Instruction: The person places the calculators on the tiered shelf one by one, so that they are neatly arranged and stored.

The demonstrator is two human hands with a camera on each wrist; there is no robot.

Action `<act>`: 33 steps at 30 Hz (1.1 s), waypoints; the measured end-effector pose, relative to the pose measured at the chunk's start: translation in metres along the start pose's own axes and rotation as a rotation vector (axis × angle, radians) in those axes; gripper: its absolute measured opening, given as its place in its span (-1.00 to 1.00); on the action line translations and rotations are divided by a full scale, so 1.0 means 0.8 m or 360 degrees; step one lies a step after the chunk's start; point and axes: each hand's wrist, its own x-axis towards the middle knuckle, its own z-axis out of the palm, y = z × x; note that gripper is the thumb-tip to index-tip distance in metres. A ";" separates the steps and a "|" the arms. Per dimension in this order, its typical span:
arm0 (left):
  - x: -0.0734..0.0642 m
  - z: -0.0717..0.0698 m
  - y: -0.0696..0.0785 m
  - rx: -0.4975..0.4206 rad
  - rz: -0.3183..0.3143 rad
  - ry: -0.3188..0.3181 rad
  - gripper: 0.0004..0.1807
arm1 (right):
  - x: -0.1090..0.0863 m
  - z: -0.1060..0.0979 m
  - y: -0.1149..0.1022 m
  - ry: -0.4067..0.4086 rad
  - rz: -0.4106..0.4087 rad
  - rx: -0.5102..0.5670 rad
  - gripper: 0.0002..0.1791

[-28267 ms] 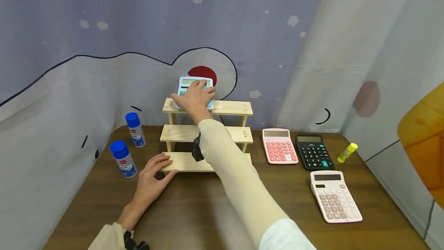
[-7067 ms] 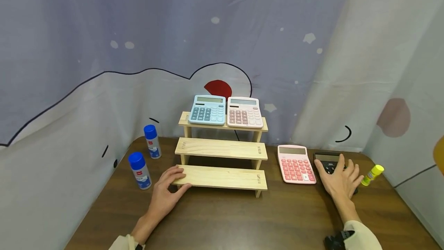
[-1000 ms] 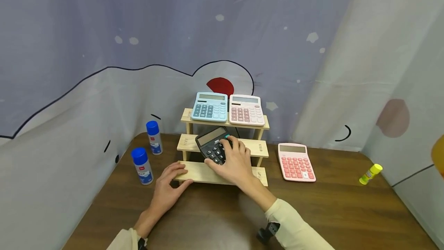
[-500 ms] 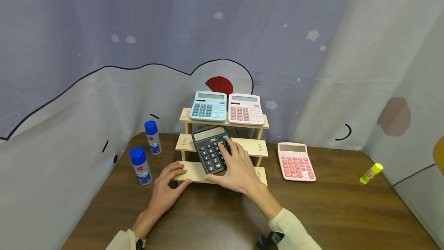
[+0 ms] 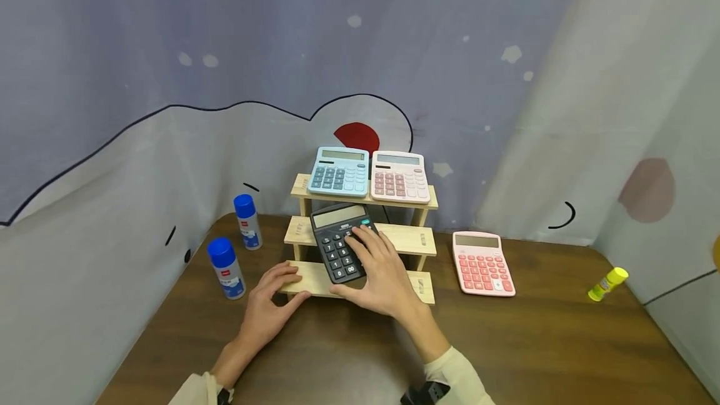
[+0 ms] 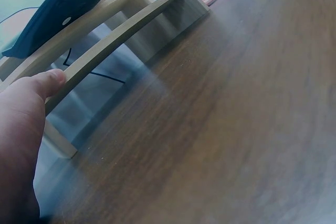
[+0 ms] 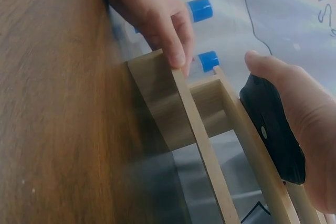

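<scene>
A three-tier wooden display stand (image 5: 405, 239) stands on the table. My left hand (image 5: 269, 305) holds the left end of its bottom shelf, thumb on the front edge. My right hand (image 5: 382, 274) grips a black calculator (image 5: 334, 249), thumb at its lower edge and fingers over its right side keys. The calculator leans tilted at the middle shelf, its lower end above the bottom shelf; in the right wrist view its back (image 7: 268, 129) is beside a shelf edge. Side by side on the top shelf sit a light blue calculator (image 5: 339, 172) and a white-pink calculator (image 5: 400, 177).
A pink calculator (image 5: 482, 264) lies on the table right of the stand. Farther right is a yellow glue stick (image 5: 608, 284). Two blue-capped spray cans (image 5: 227, 269) stand at the left. A patterned curtain (image 5: 253, 36) hangs behind the table.
Earlier, the white-pink calculator moved from the table to the top shelf. The black one came from the right to the stand; over the last second it turned straighter and settled lower. Left hand stays put.
</scene>
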 end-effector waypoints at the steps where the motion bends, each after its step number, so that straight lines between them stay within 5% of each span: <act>1: 0.000 0.000 -0.001 -0.0002 0.0006 -0.0005 -0.64 | -0.001 0.000 0.000 -0.0003 -0.0001 -0.0004 0.01; 11: -0.002 -0.003 -0.004 -0.0023 0.0027 0.0016 -0.63 | 0.000 0.002 -0.006 -0.0039 -0.0012 0.0072 -0.27; 24: -0.004 0.003 0.001 0.0009 -0.0047 -0.0005 -0.64 | -0.006 0.012 -0.014 0.0093 -0.0047 -0.0004 -0.36; 33: -0.002 0.004 0.000 0.0003 0.0027 0.0027 -0.63 | -0.006 0.015 -0.017 0.0171 -0.0150 0.0036 -0.44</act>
